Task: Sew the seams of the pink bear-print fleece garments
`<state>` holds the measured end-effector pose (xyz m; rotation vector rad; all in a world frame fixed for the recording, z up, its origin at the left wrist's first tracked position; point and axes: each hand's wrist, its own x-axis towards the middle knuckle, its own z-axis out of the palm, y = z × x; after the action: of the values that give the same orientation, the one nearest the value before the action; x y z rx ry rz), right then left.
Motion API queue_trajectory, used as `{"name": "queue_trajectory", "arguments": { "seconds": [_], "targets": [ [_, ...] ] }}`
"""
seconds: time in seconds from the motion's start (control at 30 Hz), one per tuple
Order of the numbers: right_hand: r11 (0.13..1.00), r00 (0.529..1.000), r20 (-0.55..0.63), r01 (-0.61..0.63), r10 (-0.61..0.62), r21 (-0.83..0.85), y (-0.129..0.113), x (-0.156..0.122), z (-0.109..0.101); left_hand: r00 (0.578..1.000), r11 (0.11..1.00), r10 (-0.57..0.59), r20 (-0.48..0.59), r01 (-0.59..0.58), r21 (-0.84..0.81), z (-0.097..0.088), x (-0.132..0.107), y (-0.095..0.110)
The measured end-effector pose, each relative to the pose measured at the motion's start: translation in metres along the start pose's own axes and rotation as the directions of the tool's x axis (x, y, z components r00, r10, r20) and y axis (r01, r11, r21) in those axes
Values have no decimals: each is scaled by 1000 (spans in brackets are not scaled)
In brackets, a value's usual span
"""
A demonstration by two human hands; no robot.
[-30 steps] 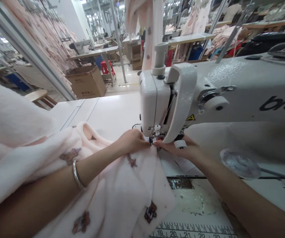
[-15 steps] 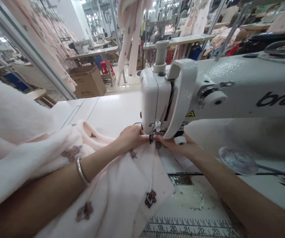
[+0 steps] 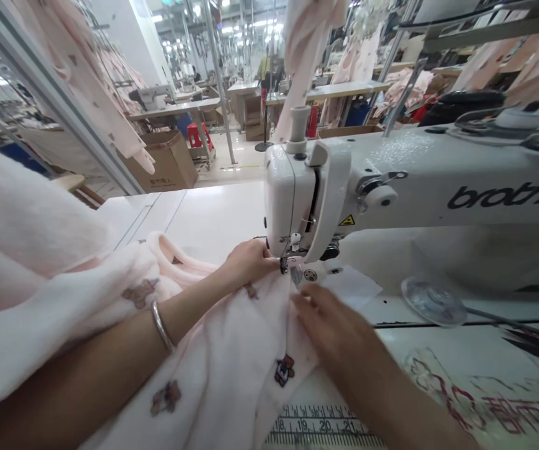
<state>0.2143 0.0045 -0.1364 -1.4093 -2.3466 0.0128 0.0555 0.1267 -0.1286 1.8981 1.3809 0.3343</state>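
Observation:
A pale pink fleece garment [image 3: 232, 350] with brown bear prints lies over the front of the sewing machine [image 3: 292, 194] table, its edge under the presser foot [image 3: 283, 265]. My left hand [image 3: 250, 261], below a silver bangle, is closed on the cloth just left of the foot, fingertips partly hidden by the machine head. My right hand [image 3: 328, 312] is at the garment's right edge, in front of the needle plate. Its fingers are curled together on the cloth edge, slightly blurred.
A measuring tape strip [image 3: 320, 425] runs along the table's front. Dark scissors [image 3: 538, 347] and a clear round disc on a stem [image 3: 433, 303] are at the right. Beyond the table stand a cardboard box [image 3: 168, 162], a red stool [image 3: 200, 137] and hanging pink garments [image 3: 304, 56].
My right hand has drawn back from behind the presser foot toward me, down to the garment's right edge. My left hand stays beside the foot. The camera view has shifted slightly.

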Motion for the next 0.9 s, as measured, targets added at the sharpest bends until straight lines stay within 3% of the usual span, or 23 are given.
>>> {"name": "queue_trajectory", "arguments": {
  "seconds": [0.07,0.27,0.5,0.7,0.9],
  "targets": [
    [986,989,-25,141,-144,-89,-10,-4,10,1000,999,17,-7,-17,35,0,-1,1],
    [987,987,-44,154,-152,53,-1,0,9,999,992,1,-38,3,128,3,-5,0],
    [977,977,-6,211,-212,-33,-3,6,12,998,983,-31,-57,41,179,4,-4,0],
    [976,975,-114,200,-189,89,15,4,6,994,973,-41,-100,63,221,9,-7,3],
    [978,990,-66,132,-123,160,18,-9,9,991,965,-51,-123,80,250,13,-11,5]
  ]
}}
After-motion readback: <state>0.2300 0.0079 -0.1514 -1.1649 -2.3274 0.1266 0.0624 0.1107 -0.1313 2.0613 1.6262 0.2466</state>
